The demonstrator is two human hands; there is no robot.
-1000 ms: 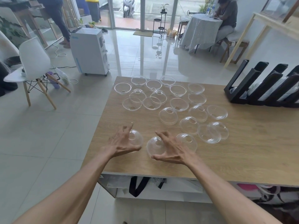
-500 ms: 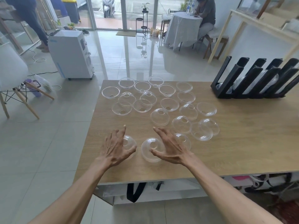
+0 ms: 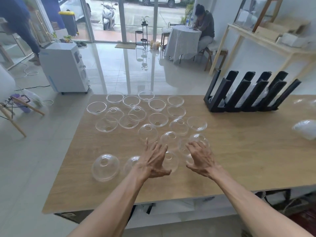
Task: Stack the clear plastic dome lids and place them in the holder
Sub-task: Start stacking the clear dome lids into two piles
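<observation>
dome lids [image 3: 147, 115] of clear thin plastic lie scattered across the wooden table [image 3: 239, 159], about two dozen, each a round shell with a small hole at the crown. those at the far edge sit rim up like bowls; several nearer ones sit dome up, hole skyward. one dome-up lid [image 3: 105, 167] lies alone at the near left, well apart from the main group. another lid [image 3: 170, 161] sits between the two hands, partly hidden by them. left hand [image 3: 153, 161] is over the near lids with fingers spread and loose, clasping nothing that can be made out. right hand [image 3: 199, 158] is likewise spread, fingertips [image 3: 192, 145] at a dome-up lid [image 3: 199, 140]; whether they touch it cannot be told. black holder [image 3: 248, 93], a rack of slanted channels leaning right, stands at the table's far right, with clear stacks lying in its channels. a white lid-like object [image 3: 306, 129] lies at the right edge, blurred.
</observation>
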